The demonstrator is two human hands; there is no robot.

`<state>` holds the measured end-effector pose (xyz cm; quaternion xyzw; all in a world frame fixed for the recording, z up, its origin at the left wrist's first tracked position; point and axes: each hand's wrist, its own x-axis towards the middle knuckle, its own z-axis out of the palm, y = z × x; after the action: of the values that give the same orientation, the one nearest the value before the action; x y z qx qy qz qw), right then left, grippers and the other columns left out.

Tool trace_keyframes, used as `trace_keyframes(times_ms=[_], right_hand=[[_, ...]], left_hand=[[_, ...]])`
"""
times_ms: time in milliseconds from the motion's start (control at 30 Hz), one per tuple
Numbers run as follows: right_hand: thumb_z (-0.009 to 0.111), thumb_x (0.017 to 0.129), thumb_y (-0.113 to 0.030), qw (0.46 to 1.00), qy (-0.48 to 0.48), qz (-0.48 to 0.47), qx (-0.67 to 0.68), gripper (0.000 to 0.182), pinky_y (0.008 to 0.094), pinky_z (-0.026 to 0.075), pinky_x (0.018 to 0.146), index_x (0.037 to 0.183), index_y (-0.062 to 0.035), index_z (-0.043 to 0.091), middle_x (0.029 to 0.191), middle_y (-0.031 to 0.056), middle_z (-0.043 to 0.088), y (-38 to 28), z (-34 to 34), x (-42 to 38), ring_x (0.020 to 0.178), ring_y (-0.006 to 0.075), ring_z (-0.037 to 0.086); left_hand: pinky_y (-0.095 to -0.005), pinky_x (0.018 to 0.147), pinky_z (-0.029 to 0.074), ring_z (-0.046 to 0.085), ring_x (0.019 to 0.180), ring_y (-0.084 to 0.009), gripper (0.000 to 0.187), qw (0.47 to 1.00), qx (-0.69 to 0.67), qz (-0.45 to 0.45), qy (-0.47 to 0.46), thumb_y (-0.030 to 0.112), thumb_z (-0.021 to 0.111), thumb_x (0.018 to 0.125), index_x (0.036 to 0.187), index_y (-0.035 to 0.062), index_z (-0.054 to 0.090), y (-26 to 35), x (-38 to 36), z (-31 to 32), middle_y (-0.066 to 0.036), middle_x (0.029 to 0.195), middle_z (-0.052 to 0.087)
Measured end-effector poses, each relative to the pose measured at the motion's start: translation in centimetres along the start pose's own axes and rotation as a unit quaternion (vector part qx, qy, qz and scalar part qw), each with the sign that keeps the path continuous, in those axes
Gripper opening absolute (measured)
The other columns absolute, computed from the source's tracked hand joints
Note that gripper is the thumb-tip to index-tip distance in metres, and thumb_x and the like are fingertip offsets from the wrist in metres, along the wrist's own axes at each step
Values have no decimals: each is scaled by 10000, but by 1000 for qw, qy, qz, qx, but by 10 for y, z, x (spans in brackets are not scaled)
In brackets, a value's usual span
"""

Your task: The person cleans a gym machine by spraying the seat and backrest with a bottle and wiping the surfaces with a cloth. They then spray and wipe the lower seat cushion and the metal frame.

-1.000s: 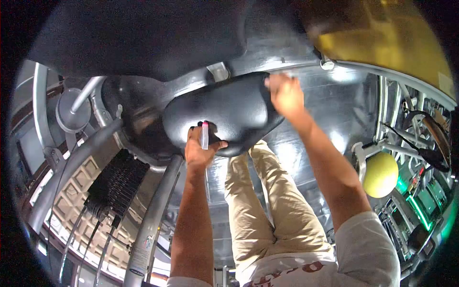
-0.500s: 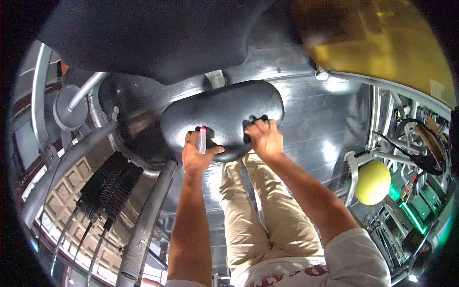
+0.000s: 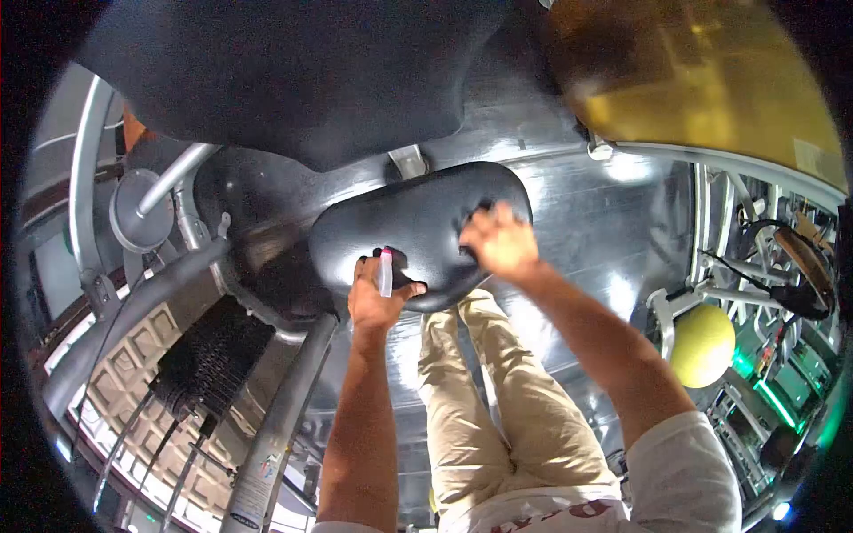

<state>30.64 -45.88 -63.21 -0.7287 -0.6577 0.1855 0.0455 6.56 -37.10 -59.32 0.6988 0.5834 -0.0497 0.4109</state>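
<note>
A black padded cushion (image 3: 422, 218) of gym equipment lies in front of my legs. Near its left end, my left hand (image 3: 378, 293) touches the pad, closed around a small clear tube (image 3: 386, 274) with a pink-red tip. The thumb stretches out to the right along the cushion's near edge. Over the right part of the cushion, my right hand (image 3: 502, 242) has its fingers spread, slightly blurred, with nothing visible in it. Whether its fingertips touch the surface cannot be made out.
A large dark pad (image 3: 293, 80) fills the upper left, close to the camera. Metal frame tubes (image 3: 280, 426) and a black weight stack (image 3: 213, 360) stand at left. A yellow ball (image 3: 703, 346) sits on a rack at right, below a yellow panel (image 3: 702, 89).
My right hand has moved slightly up over the cushion and its fingers have spread. My left hand still holds the tube. The view has shifted a little.
</note>
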Motion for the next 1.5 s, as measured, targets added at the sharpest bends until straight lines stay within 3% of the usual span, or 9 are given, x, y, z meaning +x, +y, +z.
trace_keyframes(times_ms=[133, 367, 533, 733, 833, 967, 1167, 1367, 1500], right_hand=[[601, 976, -258, 976, 46, 210, -19, 172, 449, 609, 762, 952, -144, 727, 1065, 49, 672, 11, -9, 60, 1079, 355, 599], [699, 865, -276, 998, 39, 37, 21, 110, 484, 596, 771, 906, -192, 756, 953, 1, 660, -9, 7, -16, 1037, 305, 620], [652, 915, -241, 984, 45, 171, -19, 157, 453, 574, 839, 958, -137, 762, 1087, 39, 662, 2, -1, 74, 1133, 334, 583], [674, 854, -204, 993, -5, 117, 24, 158, 496, 584, 861, 979, -236, 764, 1126, 6, 637, -12, 4, -35, 1148, 330, 565], [683, 852, -222, 997, 46, 54, 14, 144, 496, 578, 847, 975, -225, 757, 1133, -4, 635, 0, 3, 1, 1142, 334, 558], [638, 943, -260, 982, 34, 186, -29, 179, 476, 572, 820, 1002, -123, 736, 1039, 51, 679, 2, 2, 91, 1082, 329, 602], [702, 875, -296, 990, -19, 133, 39, 140, 480, 593, 804, 928, -172, 740, 1092, -17, 658, -9, -1, -38, 1092, 319, 589], [656, 933, -272, 982, 69, 176, 2, 189, 486, 584, 776, 886, -101, 721, 1007, 71, 682, 4, -4, 89, 1059, 356, 612], [663, 926, -274, 987, 79, 142, 8, 173, 487, 587, 753, 888, -116, 723, 1027, 54, 673, 1, -6, 46, 1044, 356, 610]], left_hand=[[-447, 871, 529, 658, 998, -296, 637, 999, -27, -32, -12, 309, 989, 544, 1088, 166, 690, 5, -2, -4, -59, 1061, 630], [-431, 871, 528, 653, 1010, -314, 655, 999, -17, -27, -2, 327, 990, 554, 1089, 105, 684, -4, -2, -2, -89, 1081, 631], [-423, 886, 528, 652, 997, -316, 666, 999, -7, -32, -2, 322, 990, 564, 1096, 82, 669, 3, 1, -2, -105, 1081, 637], [-456, 860, 541, 676, 995, -357, 659, 999, -32, -9, 27, 348, 982, 560, 1104, 139, 675, -19, 0, 12, -97, 1100, 652], [-422, 828, 525, 654, 934, -293, 607, 998, -37, -1, 45, 223, 983, 574, 1083, 97, 679, -3, -4, 4, -87, 1006, 640], [-425, 814, 522, 653, 926, -304, 596, 999, -33, 24, 24, 213, 978, 586, 1089, 96, 679, -9, 0, 6, -96, 1006, 637], [-410, 822, 525, 660, 906, -282, 569, 997, -48, 8, 59, 191, 979, 597, 1074, 79, 689, -15, -3, 12, -93, 1009, 642], [-425, 830, 524, 651, 914, -306, 588, 998, -43, 12, 45, 249, 987, 570, 1059, 106, 694, -13, -3, 7, -93, 977, 629], [-416, 828, 521, 649, 904, -299, 592, 998, -44, 4, 36, 240, 985, 568, 1062, 102, 689, -6, -1, 4, -89, 975, 625]])
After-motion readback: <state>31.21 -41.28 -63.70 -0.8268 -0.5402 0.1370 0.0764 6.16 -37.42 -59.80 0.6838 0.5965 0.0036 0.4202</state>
